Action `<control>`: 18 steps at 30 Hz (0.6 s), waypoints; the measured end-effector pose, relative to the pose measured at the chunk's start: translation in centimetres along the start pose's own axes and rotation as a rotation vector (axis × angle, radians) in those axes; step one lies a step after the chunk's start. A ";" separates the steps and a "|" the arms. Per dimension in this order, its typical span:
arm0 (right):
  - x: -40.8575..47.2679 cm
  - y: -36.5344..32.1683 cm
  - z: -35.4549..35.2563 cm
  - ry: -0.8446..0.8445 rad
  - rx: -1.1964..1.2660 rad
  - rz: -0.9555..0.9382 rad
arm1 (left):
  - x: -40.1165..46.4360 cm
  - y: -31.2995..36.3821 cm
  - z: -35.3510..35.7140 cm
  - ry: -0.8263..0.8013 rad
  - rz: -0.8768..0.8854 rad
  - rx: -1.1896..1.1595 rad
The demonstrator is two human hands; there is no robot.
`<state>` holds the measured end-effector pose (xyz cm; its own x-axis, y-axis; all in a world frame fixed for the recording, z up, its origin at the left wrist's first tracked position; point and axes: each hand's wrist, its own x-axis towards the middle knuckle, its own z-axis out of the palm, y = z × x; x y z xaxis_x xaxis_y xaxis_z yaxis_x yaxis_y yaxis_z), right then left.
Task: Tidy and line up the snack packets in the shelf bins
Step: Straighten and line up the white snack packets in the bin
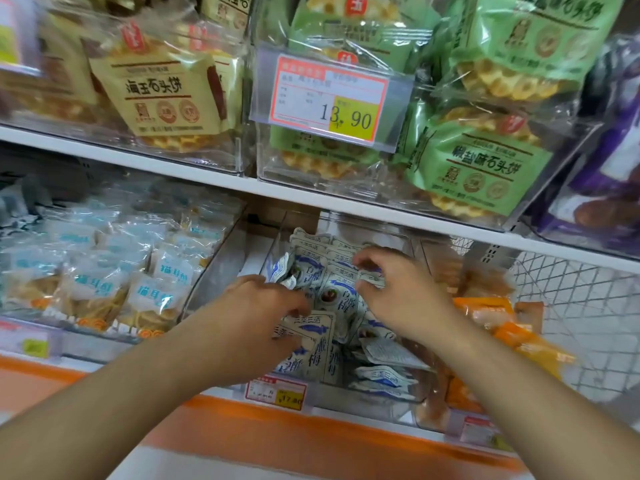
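Both hands reach into the clear bin (398,237) of white-and-blue plum packets (341,299). The left hand (263,303) pinches packets with curled fingers. The right hand (398,289) grips one too.

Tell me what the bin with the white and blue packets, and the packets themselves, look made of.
The bin looks like clear rigid plastic: glossy, see-through walls. The white and blue packets look like thin matte plastic film or foil, crinkled, with crimped edges; which one is unclear.
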<state>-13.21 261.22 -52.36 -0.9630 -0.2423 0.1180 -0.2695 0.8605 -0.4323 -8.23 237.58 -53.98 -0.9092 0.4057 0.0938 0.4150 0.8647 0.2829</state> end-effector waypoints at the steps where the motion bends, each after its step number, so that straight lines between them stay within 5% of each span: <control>1: 1.2 0.0 0.1 -0.076 -0.062 0.017 | 0.2 -0.2 0.2 -0.012 0.001 -0.019; 6: 5.3 0.3 2.0 -0.319 -0.236 0.101 | 1.0 -1.1 1.1 -0.013 0.073 0.009; 18: 6.2 0.6 3.3 -0.354 -0.379 0.194 | 1.3 -1.3 1.6 0.003 0.118 -0.018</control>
<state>-19.30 258.77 -54.88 -0.9529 -0.1428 -0.2676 -0.1325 0.9896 -0.0563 -9.91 237.45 -55.74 -0.8543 0.5032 0.1307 0.5184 0.8056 0.2869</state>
